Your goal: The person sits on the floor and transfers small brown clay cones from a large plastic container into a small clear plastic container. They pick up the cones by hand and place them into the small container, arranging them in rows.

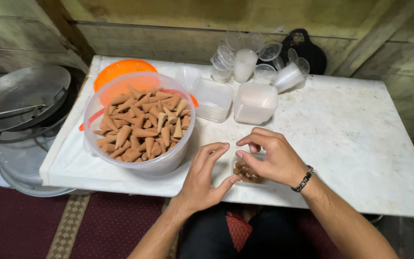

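Both hands meet over a small clear container [248, 173] of brown cones near the table's [360, 144] near edge. Left hand [204, 177]: fingers spread, thumb touching it. Right hand [269, 156]: fingers curled, covering it. Open tabletop lies right.

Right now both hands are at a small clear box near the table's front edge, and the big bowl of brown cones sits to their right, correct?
Not quite. The head view shows the big bowl of brown cones left of the hands, left and right. They are at the small clear box.
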